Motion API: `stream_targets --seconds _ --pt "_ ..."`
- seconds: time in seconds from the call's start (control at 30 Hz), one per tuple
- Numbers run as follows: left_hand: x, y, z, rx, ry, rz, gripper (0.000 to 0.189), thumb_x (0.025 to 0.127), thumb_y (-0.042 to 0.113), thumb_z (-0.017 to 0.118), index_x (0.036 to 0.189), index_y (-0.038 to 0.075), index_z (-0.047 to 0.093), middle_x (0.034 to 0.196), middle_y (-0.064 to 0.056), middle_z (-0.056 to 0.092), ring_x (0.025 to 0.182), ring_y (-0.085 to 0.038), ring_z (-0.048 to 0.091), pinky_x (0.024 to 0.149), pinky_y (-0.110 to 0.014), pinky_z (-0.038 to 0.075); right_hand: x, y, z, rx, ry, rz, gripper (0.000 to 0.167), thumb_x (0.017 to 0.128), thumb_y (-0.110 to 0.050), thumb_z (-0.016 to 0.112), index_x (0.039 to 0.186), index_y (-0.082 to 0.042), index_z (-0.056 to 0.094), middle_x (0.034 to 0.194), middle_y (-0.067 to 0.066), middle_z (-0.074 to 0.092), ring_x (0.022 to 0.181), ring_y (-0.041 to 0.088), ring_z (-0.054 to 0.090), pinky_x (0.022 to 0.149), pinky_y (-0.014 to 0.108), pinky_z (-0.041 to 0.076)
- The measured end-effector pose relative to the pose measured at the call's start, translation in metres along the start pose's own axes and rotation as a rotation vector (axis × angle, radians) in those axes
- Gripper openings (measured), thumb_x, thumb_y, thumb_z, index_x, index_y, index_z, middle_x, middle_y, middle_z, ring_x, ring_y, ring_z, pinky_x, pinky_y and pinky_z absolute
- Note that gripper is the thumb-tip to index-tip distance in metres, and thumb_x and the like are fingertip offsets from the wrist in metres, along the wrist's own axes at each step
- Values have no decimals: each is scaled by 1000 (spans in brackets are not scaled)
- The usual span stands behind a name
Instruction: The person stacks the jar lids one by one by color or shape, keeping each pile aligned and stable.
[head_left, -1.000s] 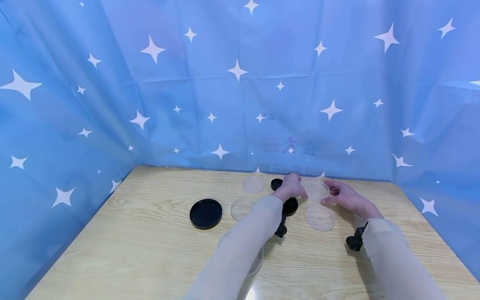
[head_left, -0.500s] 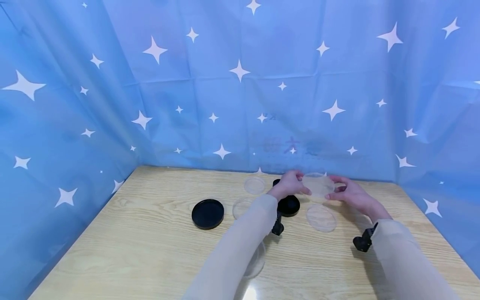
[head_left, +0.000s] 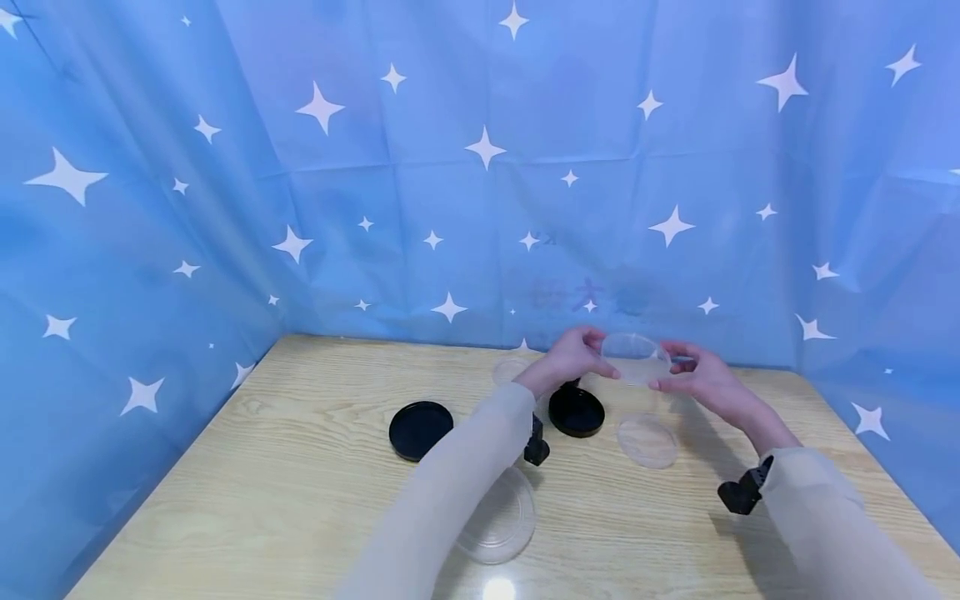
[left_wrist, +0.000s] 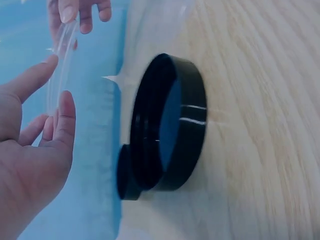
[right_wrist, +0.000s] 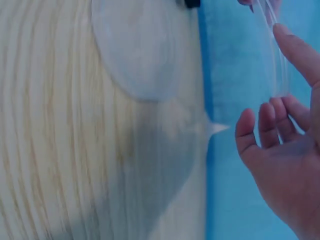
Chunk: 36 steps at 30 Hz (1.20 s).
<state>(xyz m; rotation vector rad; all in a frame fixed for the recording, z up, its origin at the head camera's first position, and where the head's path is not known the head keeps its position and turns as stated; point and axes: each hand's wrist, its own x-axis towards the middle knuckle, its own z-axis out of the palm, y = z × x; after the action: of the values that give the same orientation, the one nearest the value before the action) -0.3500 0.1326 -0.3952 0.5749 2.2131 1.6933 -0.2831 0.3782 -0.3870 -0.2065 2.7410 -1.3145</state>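
Note:
A clear round plastic lid point(head_left: 636, 357) is held up off the table near the back edge, between both hands. My left hand point(head_left: 572, 358) holds its left rim between thumb and fingers. The opposite rim is held by my right hand point(head_left: 697, 379), thumb nearer me. Seen edge-on in the left wrist view, the clear lid point(left_wrist: 61, 70) looks thin with a ridged rim. Below my left hand a black round lid point(head_left: 576, 412) lies hollow side up. A smaller black lid point(left_wrist: 129, 172) is just behind it, mostly hidden in the head view.
Another clear disc point(head_left: 647, 442) lies flat below my right hand. A large clear lid point(head_left: 501, 518) is partly covered by my left sleeve. Further left is a black lid point(head_left: 420, 430), and a small clear disc point(head_left: 510, 370) lies at the back. A blue star-printed curtain point(head_left: 480, 208) borders the table.
Both hands have lifted the clear lid from the table, raising it and tilting it toward upright. The right hand's grip on its rim has become closer. The other lids stay in place.

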Motion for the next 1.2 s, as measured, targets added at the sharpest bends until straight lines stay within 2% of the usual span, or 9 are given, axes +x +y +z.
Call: stream_targets --seconds 0.13,0.23,0.37,0.5,0.6,0.73,0.93,1.2 --pt "-12 9 -12 -8 -16 31 70 80 8 89 141 1 56 125 -11 60 97 -14 62 89 -32 52 -6 -15 4 6 20 0 89 93 -34 78 159 2 28 143 29 44 122 38 48 89 42 52" --pt "-23 15 -21 1 -19 34 69 79 9 89 140 3 58 119 -6 60 95 -12 63 87 -30 52 -9 -25 8 17 26 -8 88 93 -34 78 158 1 30 134 25 50 114 31 52 85 36 53" --pt "-40 21 -35 13 -13 32 68 78 12 91 138 7 59 120 -4 61 95 -10 63 85 -30 53 -13 -42 15 26 26 -24 84 93 -31 79 157 0 34 120 19 54 102 25 55 79 31 54" --pt "-60 23 -50 -5 -22 34 67 79 10 90 137 6 58 119 -3 61 95 -11 64 84 -29 54 -20 -57 26 51 22 -56 81 91 -26 81 154 0 38 114 18 55 96 23 55 75 29 55" --pt "-76 22 -60 -32 -33 35 64 78 6 89 134 4 59 117 -4 60 95 -13 65 83 -29 55 -26 -67 37 70 9 -84 79 90 -22 82 152 2 40 113 17 56 95 21 56 73 28 55" --pt "-98 16 -73 -59 -47 27 64 78 2 89 133 0 57 123 -11 59 96 -16 65 83 -29 56 -31 -75 52 108 -17 -125 79 87 -16 84 150 6 41 111 16 56 92 18 57 73 27 54" --pt "-128 3 -84 -66 -49 18 63 77 1 89 131 2 57 119 -7 58 94 -17 65 82 -30 57 -39 -82 75 114 -34 -165 81 82 -12 88 146 10 44 107 17 57 88 19 57 71 26 53" --pt "-170 -8 -98 -103 -55 3 61 77 -6 85 130 0 55 118 -12 54 85 -17 65 76 -28 56 -50 -98 109 133 -71 -206 79 79 -8 90 143 9 48 106 15 59 87 23 57 70 26 52"
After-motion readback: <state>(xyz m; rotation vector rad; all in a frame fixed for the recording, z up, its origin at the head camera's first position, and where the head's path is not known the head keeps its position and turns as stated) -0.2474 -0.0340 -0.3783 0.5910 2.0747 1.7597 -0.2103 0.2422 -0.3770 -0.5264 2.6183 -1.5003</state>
